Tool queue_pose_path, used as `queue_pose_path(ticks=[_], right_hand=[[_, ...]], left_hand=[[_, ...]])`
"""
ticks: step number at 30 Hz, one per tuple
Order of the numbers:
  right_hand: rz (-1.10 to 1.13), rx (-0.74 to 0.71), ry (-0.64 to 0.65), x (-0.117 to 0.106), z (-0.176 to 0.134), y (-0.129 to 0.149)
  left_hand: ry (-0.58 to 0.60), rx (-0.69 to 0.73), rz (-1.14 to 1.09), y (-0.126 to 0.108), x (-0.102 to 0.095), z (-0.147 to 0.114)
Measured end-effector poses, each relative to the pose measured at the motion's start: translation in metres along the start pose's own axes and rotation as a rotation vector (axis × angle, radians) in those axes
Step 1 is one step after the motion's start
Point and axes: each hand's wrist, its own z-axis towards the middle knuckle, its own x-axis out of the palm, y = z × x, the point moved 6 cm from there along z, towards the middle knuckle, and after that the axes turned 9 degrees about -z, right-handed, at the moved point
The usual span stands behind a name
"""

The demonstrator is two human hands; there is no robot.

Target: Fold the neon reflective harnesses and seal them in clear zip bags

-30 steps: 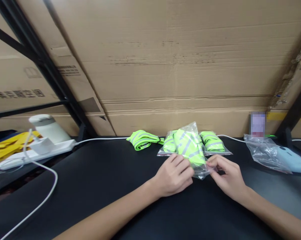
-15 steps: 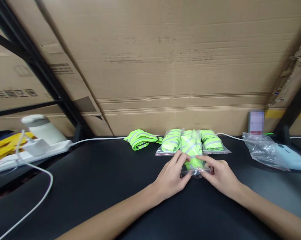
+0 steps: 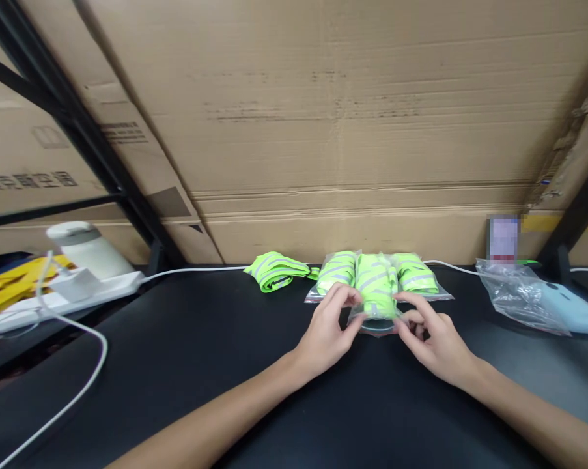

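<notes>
A clear plastic zip bag point(image 3: 378, 326) lies in front of me with its mouth facing me. Inside it is a folded neon-yellow strap point(image 3: 376, 286) with grey reflective stripes. My left hand point(image 3: 331, 326) pinches the left corner of the bag's mouth between thumb and finger. At the right corner, my right hand point(image 3: 433, 335) grips the bag the same way. The mouth bows apart between the hands. Two more bagged neon straps flank it, a left one point(image 3: 336, 270) and a right one point(image 3: 415, 272). An unbagged neon strap point(image 3: 277, 270) rests folded farther left.
Cardboard point(image 3: 362, 150) stands along the back of the black table point(image 3: 200, 365). At right lie clear plastic bags point(image 3: 511, 296) and a light-blue phone-like object point(image 3: 574, 309). A white power strip point(image 3: 25, 309), cable point(image 3: 101, 352) and bottle point(image 3: 91, 251) are at left.
My hands have moved apart to the two corners of the bag's mouth. The near edge of the bag, crumpled before, is now spread and bowed open.
</notes>
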Motion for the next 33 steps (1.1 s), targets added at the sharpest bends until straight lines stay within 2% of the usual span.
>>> queue_pose_path(ticks=[5, 9, 14, 18, 21, 25, 27, 33], right_hand=[[-0.015, -0.107, 0.001, -0.005, 0.001, -0.001], [-0.057, -0.242, 0.021, -0.004, 0.001, -0.001], [-0.093, -0.402, -0.069, -0.013, 0.004, 0.0], [-0.09, -0.396, -0.228, -0.028, 0.005, 0.0], [-0.089, -0.347, -0.291, -0.033, 0.004, 0.0], [-0.109, -0.358, -0.261, -0.033, 0.004, 0.0], [-0.142, -0.404, -0.232, -0.034, 0.005, 0.002], [-0.39, -0.487, -0.25, -0.047, 0.006, 0.008]], left_hand=[[-0.017, 0.001, -0.068, 0.002, -0.001, -0.001], [0.018, -0.007, -0.073, 0.007, 0.0, -0.001], [-0.014, 0.01, -0.156, 0.004, -0.003, -0.001], [0.025, 0.165, -0.139, -0.016, -0.005, 0.0], [0.082, 0.317, -0.032, -0.026, -0.005, -0.001], [0.057, 0.465, 0.06, -0.024, -0.014, -0.001], [0.085, 0.544, 0.115, -0.023, -0.018, -0.001], [0.114, 0.674, 0.327, -0.029, -0.03, -0.002]])
